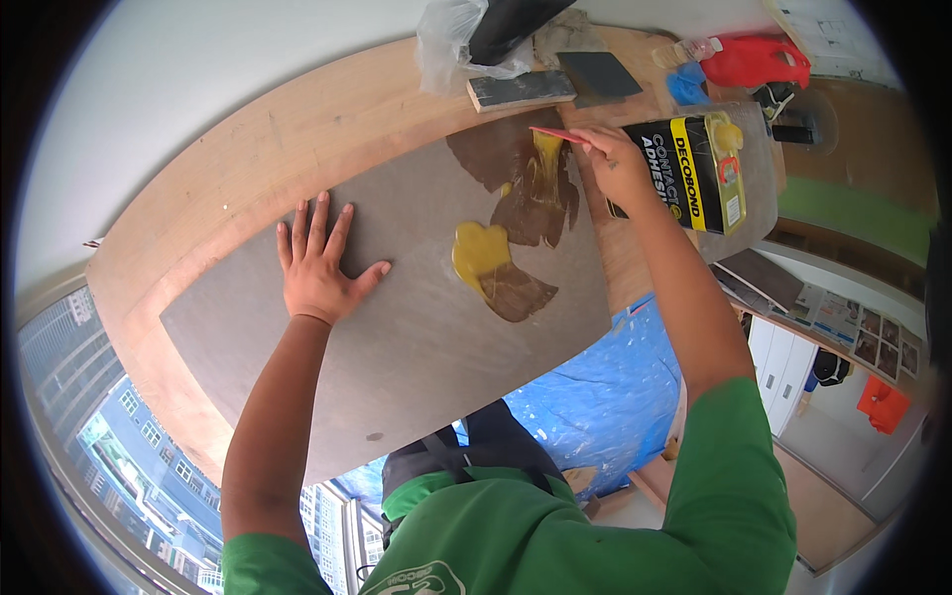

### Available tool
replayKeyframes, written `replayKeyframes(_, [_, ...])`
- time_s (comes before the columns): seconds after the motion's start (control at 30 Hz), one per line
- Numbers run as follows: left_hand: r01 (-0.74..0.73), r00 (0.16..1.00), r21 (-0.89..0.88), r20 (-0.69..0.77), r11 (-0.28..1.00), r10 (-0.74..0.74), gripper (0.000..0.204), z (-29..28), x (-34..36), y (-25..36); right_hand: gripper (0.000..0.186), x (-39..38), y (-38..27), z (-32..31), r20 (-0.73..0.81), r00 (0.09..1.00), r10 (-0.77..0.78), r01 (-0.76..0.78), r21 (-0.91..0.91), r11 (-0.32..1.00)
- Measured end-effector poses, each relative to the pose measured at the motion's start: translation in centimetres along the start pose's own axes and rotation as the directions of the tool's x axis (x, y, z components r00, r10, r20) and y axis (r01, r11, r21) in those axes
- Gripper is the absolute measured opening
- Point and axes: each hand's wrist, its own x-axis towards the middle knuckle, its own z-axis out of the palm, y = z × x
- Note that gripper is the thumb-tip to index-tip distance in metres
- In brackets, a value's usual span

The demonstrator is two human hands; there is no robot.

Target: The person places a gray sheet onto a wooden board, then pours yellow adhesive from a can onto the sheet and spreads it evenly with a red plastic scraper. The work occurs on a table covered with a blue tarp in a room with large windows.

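Observation:
My left hand lies flat with fingers spread on a large grey-brown sheet, left of its middle. In my right hand is a thin red spreader, its edge at the sheet's far right corner, over a yellow streak of glue. Dark, wet-looking smears surround that streak. Nearer the sheet's middle sits a thick yellow puddle of glue, with a brown smeared patch beside it. A black and yellow rectangular can lies just right of my right hand, its yellow-stained spout at the far right.
The sheet rests on a plywood table. A dark-faced block, a dark square piece and a plastic bag are along its far edge. Red plastic lies at far right. Blue sheeting covers the floor.

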Motion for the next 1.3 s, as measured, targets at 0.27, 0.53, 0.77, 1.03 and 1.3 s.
replayKeyframes(0.27, [0.025, 0.999, 0.064, 0.021, 0.998, -0.027, 0.099, -0.1, -0.1, 0.2, 0.031, 3.1, 3.4, 1.9, 0.026, 0.997, -0.075, 0.074, 0.011, 0.997])
replayKeyframes(0.53, [0.057, 0.998, 0.109, -0.013, 0.992, -0.056, 0.097, 0.1, -0.3, 0.6, 0.033, 4.6, 4.7, 2.2, 0.038, 0.994, -0.106, 0.108, -0.052, 0.993])
replayKeyframes(0.77, [0.056, 0.995, 0.128, -0.091, 0.99, -0.045, 0.097, 0.8, -0.5, 0.5, 0.041, 4.1, 3.7, 1.4, 0.152, 0.981, -0.118, 0.132, -0.087, 0.987])
replayKeyframes(1.03, [0.042, 0.987, 0.124, -0.159, 0.991, -0.022, 0.096, 1.4, -0.6, 0.3, 0.043, -0.4, 2.3, -0.8, 0.31, 0.95, 0.02, 0.011, -0.097, 0.995])
replayKeyframes(1.3, [0.054, 0.989, 0.153, -0.146, 0.987, -0.031, 0.096, 1.3, -0.8, 0.4, 0.031, -6.6, 1.6, -2.7, 0.342, 0.94, -0.004, 0.043, -0.106, 0.993])
